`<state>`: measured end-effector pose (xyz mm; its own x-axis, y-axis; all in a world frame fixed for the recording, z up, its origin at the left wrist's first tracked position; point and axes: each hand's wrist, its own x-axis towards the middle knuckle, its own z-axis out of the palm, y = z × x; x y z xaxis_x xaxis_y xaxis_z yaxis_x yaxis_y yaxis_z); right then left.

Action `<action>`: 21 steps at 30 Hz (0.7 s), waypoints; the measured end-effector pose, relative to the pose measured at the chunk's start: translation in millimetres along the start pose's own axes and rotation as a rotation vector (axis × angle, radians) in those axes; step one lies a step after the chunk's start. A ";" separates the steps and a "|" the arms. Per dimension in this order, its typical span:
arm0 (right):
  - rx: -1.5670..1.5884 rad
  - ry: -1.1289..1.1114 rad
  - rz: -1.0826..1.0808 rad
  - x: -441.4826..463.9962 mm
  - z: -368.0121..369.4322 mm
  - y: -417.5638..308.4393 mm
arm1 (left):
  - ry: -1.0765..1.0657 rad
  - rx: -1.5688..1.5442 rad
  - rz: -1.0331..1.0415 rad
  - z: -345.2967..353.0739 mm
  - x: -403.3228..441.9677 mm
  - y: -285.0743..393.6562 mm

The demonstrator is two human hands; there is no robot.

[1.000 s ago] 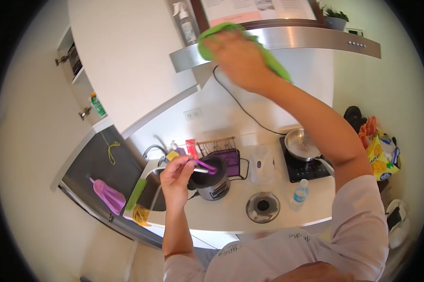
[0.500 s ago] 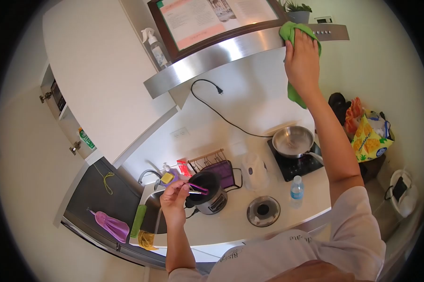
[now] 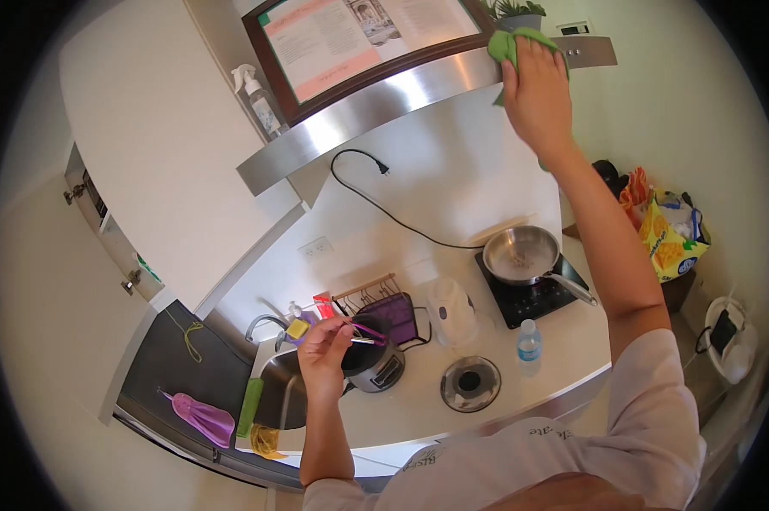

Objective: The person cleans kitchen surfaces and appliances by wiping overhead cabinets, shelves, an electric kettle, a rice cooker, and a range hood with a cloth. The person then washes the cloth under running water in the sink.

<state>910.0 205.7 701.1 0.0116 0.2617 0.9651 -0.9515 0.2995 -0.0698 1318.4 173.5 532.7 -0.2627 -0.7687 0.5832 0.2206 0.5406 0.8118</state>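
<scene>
My right hand (image 3: 538, 98) presses a green cloth (image 3: 502, 49) against the right part of the curved steel range hood (image 3: 384, 102). Its fingers lie over the cloth, which hangs down partly behind the hand. Lower left, my left hand (image 3: 325, 353) pinches a slim purple-and-white item (image 3: 371, 334) whose exact kind I cannot make out. That item is held up in front of the black pot of a slow cooker (image 3: 376, 370) on the counter. On the hood's top stands a framed sheet (image 3: 371, 43), close to the cloth.
A steel frying pan (image 3: 521, 254) sits on a black induction cooktop (image 3: 529, 302). Nearby are a water bottle (image 3: 529, 342), a glass lid (image 3: 470, 383) and a white kettle (image 3: 451, 313). A loose black cord (image 3: 359, 200) runs up the wall. A spray bottle (image 3: 261, 102) stands left of the frame.
The view has shifted slightly. My right hand and the green cloth stay against the hood, with less cloth hanging below the hand. My left hand still holds the purple-and-white item, now turned a little.
</scene>
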 end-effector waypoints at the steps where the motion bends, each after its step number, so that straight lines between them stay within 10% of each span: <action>1: -0.012 -0.022 0.010 8.5 -1.6 5.5 | -0.012 -0.008 -0.008 6.9 2.1 -0.3; 15: 0.248 0.090 0.009 8.8 7.4 174.3 | 0.030 0.266 0.337 155.8 38.0 70.3; 21: 0.792 -0.352 0.361 29.2 -0.7 239.7 | 0.207 0.494 0.676 308.6 107.9 126.2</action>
<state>682.5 285.7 712.4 -0.2956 -0.1143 0.9484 -0.8131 -0.4910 -0.3126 1028.1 264.3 706.6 -0.0354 -0.2494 0.9677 -0.1785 0.9544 0.2394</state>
